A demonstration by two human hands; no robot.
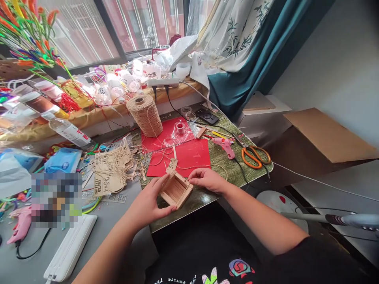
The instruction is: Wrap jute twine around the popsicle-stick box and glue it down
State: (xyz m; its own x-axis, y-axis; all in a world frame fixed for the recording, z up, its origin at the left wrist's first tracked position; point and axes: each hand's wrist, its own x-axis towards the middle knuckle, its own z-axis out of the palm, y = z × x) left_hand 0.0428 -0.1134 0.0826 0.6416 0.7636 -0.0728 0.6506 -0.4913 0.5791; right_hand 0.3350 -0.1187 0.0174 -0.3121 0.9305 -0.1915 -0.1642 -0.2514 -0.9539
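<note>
Near the front edge of the table, a small wooden box (177,190) made of thin slats is tilted with its open side toward me. My left hand (152,203) is closed round its left side, thumb on the lower edge and fingers along the top. At the box's right corner, the thumb and forefinger of my right hand (207,180) are pinched together; what lies between them is too small to make out. Beige twine (204,167) runs over the red sheets (194,154) just behind that hand. A small sandpaper piece (172,165) lies behind the box.
A large twine spool (145,116) stands behind the red sheets. To the right lie a pink glue gun (224,146), orange-handled scissors (255,156) and a phone (207,116). Sandpaper scraps (109,169) are piled left. A power strip (162,82) sits on the windowsill, its cords crossing the table.
</note>
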